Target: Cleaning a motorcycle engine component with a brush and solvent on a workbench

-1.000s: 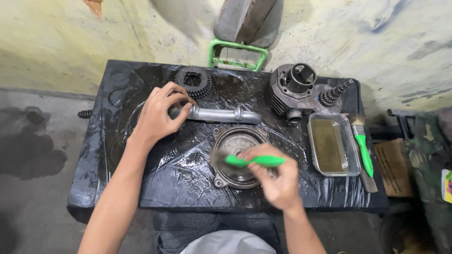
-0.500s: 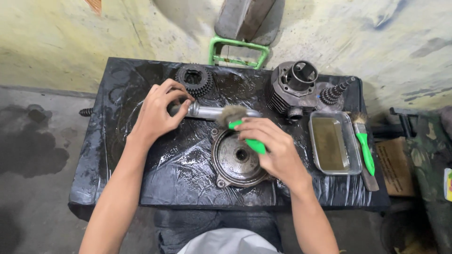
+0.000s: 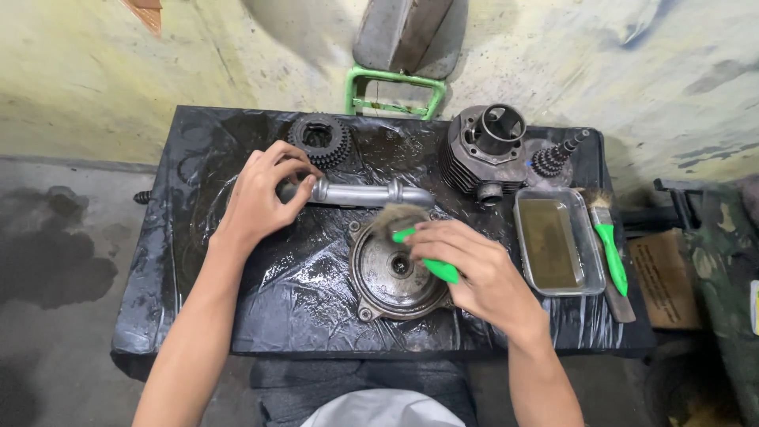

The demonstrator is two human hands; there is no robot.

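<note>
Right hand [image 3: 474, 269] grasping green brush [image 3: 423, 257], bristles moved up from round cover [image 3: 391, 273] onto pipe [image 3: 368, 192]; left hand [image 3: 261, 198] still grips pipe end, frame centre.

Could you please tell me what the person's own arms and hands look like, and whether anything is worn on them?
Both arms are bare along all that shows, with no sleeves in view. The left hand and right hand wear no gloves, and no watch, ring or wristband is visible on either. The fingers are uncovered. Both forearms are slender and reach in from the bottom edge of the picture.
</note>
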